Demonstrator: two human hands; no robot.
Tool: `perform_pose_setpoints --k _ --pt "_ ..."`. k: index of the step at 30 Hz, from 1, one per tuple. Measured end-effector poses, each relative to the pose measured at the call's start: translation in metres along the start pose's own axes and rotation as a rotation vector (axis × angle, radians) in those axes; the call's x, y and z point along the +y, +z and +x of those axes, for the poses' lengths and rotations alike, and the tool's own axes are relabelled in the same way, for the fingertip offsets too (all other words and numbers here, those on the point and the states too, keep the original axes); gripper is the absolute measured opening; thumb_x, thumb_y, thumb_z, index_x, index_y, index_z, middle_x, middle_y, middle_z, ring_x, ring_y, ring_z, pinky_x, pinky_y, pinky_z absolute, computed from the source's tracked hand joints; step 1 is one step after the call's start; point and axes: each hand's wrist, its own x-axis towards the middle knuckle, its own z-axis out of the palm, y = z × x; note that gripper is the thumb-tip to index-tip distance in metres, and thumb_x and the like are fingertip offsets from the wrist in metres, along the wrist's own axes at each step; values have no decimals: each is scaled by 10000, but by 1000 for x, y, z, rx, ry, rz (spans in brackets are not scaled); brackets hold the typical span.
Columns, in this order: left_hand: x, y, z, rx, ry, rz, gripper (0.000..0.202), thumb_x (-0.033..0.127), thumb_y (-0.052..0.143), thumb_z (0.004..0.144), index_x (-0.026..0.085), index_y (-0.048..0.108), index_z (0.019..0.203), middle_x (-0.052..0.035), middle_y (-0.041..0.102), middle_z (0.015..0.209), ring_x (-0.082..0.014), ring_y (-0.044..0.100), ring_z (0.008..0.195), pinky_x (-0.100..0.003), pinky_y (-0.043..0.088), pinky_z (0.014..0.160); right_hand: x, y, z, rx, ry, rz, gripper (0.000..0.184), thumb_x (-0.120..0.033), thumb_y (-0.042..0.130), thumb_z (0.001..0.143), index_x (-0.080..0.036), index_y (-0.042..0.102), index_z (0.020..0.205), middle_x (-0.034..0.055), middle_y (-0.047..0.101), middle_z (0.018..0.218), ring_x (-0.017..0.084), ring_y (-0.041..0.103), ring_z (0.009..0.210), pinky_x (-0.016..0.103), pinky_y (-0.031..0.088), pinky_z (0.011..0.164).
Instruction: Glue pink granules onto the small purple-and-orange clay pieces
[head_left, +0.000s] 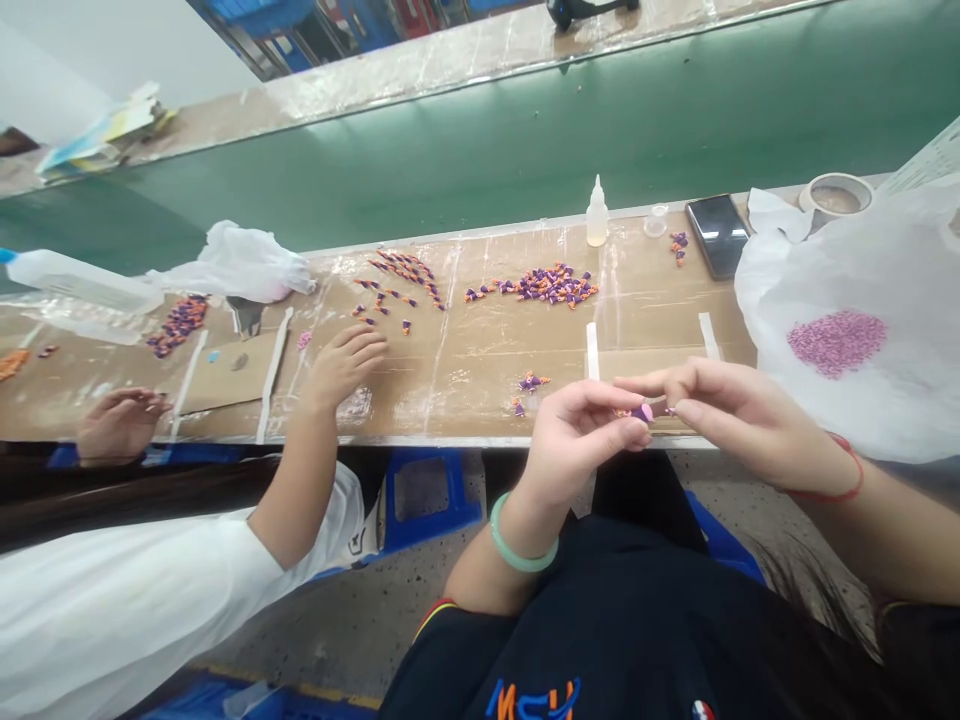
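My left hand [574, 430], with a green bangle at the wrist, pinches a small purple-and-orange piece [642, 412] that has a pink end. Close to its right, my right hand [724, 415] has thumb and forefinger pressed together; what sits between them is too small to name. Both hands are over the table's front edge, above a cardboard pad [652, 362] held by white strips. Loose purple-and-orange pieces [531, 382] lie left of my hands, and a larger pile [555, 285] lies farther back. Pink bits [837, 343] are heaped on a white plastic bag [795, 410] at right.
A dropper bottle [597, 215], a phone [718, 235] and a tape roll [837, 196] stand or lie along the back. At left, a co-worker's hand [346, 365] reaches over the table near rows of pieces [409, 268]. A green partition [450, 160] rises behind the table.
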Motion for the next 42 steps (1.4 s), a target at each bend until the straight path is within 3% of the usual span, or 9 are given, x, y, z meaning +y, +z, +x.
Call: perform_pose_setpoints --k 9,12,18,29,42 --pt "2 8 -2 -18 46 -51 245 302 921 688 166 762 814 -35 772 764 -114 697 575 -222 614 569 -12 4 -5 32 -91 -67 179 -182 533 974 -209 569 801 89 773 1058 263 723 1114 309 613 825" --pt "2 8 -1 -46 63 -73 220 274 914 698 166 764 816 -33 774 778 -102 694 570 -207 608 566 -14 5 -4 38 -109 -104 175 -167 531 972 -207 565 806 76 776 1045 228 743 1056 267 603 810" --pt "2 8 0 -56 61 -72 226 284 914 701 164 759 811 -38 774 790 -106 695 583 -230 622 605 -14 5 -5 40 -153 -154 177 -113 536 955 -219 563 816 34 780 1041 185 718 1125 193 576 827" --pt "1 11 1 -73 100 -100 160 213 897 719 180 779 822 -32 779 800 -99 713 606 -185 613 593 -19 5 -3 53 -183 -257 174 -77 544 904 -222 566 810 25 785 1002 188 736 1077 201 580 809" --pt "2 11 2 -31 121 -22 175 262 905 715 173 777 795 -25 768 725 -112 704 579 -214 625 599 -20 2 -2 0 -162 -310 168 -77 530 890 -218 517 801 45 752 1189 159 706 1147 162 550 815"
